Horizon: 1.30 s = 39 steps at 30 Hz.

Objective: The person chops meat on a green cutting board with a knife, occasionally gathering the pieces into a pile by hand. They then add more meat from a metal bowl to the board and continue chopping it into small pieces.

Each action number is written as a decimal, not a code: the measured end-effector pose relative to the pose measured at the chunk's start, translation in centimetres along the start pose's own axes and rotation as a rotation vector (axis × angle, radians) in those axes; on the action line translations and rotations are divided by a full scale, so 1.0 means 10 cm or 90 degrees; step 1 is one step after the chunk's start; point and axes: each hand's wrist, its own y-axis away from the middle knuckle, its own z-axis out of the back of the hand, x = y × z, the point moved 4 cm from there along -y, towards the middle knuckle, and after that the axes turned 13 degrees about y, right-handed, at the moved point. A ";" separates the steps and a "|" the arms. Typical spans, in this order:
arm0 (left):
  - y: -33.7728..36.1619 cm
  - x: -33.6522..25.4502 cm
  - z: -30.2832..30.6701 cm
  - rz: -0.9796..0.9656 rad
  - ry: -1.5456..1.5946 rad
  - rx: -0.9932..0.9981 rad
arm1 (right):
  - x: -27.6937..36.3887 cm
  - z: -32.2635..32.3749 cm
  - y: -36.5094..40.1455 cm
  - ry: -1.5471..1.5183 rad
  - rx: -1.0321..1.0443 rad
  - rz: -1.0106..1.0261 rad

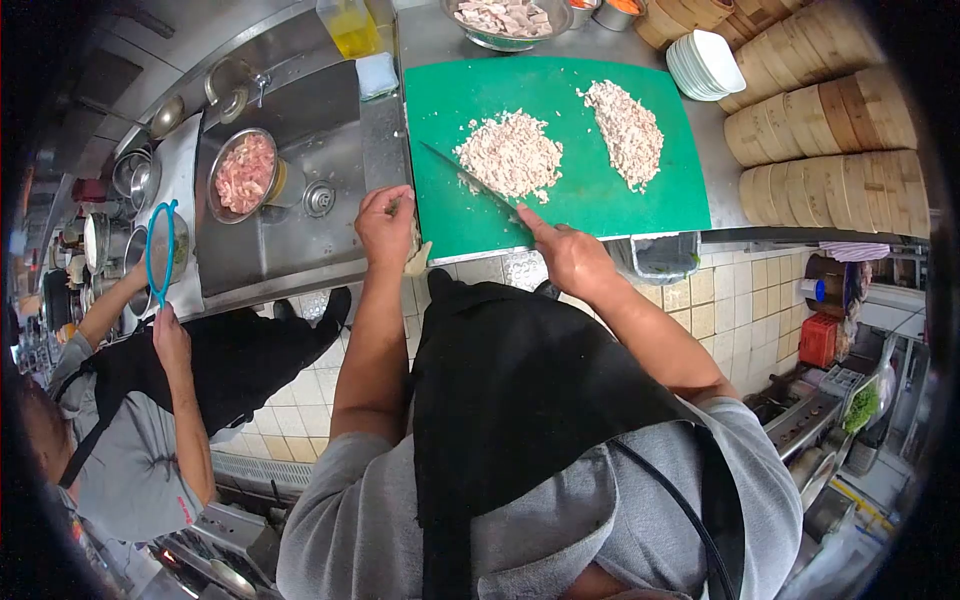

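My right hand [575, 260] is wrapped round the handle of a knife [470, 180]. Its blade slants up and left over the green cutting board [450, 100], along the near side of a pile of chopped pale meat [512, 155]. A second, narrower pile of the chopped meat [625, 135] lies farther right on the board. Just off the board's left edge, by the sink, my left hand [385, 230] is closed with fingers curled inward. Whatever it may pinch is hidden. A pale scrap [418, 260] hangs at the counter edge beside it.
At left, a sink [330, 140] holds a bowl of raw meat [243, 172]. A co-worker [150, 430] there grips a turquoise-rimmed strainer [160, 250]. Bamboo steamers [830, 195] and white plates [705, 65] stand right; a bowl of meat pieces [505, 22] sits behind the board.
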 end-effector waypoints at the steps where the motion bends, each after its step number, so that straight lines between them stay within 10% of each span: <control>1: 0.02 -0.01 0.01 0.002 0.004 0.000 | 0.03 0.05 0.01 -0.047 -0.056 0.002; 21: 0.05 -0.12 -0.10 0.008 -0.011 0.037 | -0.19 0.12 -0.06 -0.084 -0.190 -0.047; 23: 0.07 -0.17 -0.12 0.000 -0.033 0.046 | -0.29 -0.05 -0.09 -0.015 -0.044 -0.070; 39: 0.10 -0.63 -1.00 -0.068 -0.426 0.432 | -0.34 0.11 -0.03 0.031 -0.068 -0.146</control>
